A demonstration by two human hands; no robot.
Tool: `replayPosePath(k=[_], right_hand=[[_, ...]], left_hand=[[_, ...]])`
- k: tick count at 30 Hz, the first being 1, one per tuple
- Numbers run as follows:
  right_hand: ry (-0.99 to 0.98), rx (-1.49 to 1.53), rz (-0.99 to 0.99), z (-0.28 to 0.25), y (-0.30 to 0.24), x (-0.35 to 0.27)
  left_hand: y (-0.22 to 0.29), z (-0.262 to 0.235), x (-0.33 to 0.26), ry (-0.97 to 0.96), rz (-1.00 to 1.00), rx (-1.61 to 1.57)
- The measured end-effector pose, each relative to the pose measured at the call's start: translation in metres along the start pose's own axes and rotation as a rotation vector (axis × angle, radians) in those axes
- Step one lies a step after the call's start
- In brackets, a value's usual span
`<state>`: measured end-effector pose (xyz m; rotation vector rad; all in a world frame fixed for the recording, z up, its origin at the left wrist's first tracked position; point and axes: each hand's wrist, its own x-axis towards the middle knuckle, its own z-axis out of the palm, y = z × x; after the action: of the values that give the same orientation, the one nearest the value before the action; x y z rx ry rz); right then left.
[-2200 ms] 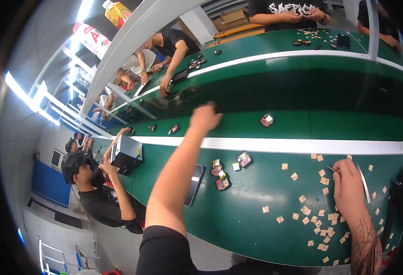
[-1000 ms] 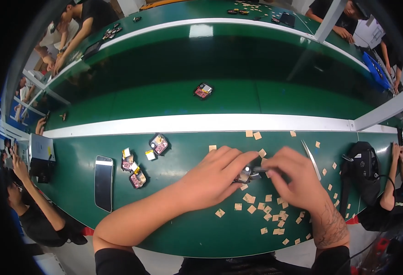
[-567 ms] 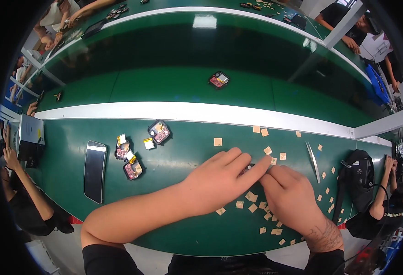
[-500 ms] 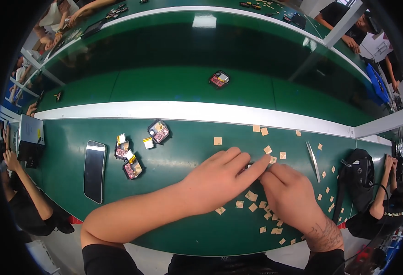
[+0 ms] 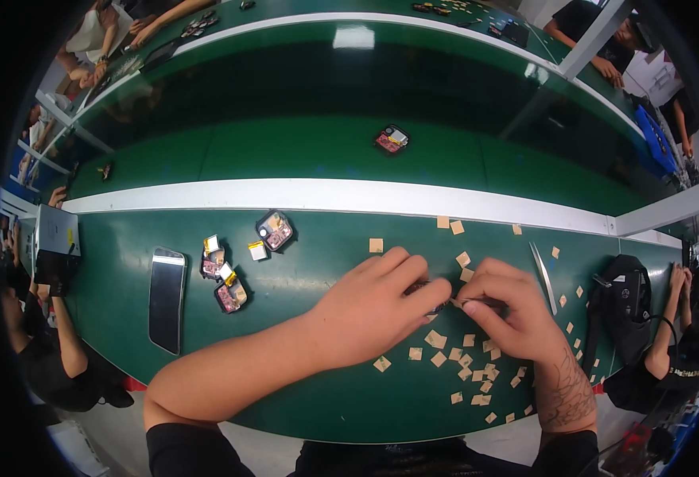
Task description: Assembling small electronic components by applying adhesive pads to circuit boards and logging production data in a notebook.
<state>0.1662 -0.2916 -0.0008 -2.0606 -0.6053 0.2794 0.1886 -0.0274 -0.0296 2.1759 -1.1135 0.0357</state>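
My left hand is closed around a small dark-cased device, mostly hidden under the fingers. Beside it, my right hand pinches at the device's right edge; whatever sits between thumb and forefinger is too small to make out. Small tan adhesive squares lie scattered below and right of both hands. To the left are several open black cases with reddish circuit boards, among them one case next to a loose silver battery with a yellow end.
A smartphone lies on the green table at left. Tweezers and a black bag are at right. Beyond a white rail, another open device rests on a green belt. Other people work at both sides and across.
My right hand has drawn back slightly right from the device, its fingers now less overlapped with my left hand. The device beyond the rail has shifted a little right.
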Motion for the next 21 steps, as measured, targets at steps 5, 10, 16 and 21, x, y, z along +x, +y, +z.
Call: replayPosePath(k=[5,10,16,21], right_hand=[[0.052,0.005,-0.081,0.001,0.009,0.003],[0.047,0.043,0.064,-0.008,0.001,0.0],[0.019,-0.056,0.119,0.001,-0.001,-0.001],[0.079,-0.204,0.022,0.015,-0.003,0.001]], left_hand=[[-0.004,0.001,-0.003,-0.085,0.05,0.046],[0.0,-0.002,-0.001,-0.119,0.046,0.096],[0.008,-0.005,0.001,-0.096,-0.059,-0.021],[0.008,-0.005,0.001,-0.101,-0.066,-0.029]])
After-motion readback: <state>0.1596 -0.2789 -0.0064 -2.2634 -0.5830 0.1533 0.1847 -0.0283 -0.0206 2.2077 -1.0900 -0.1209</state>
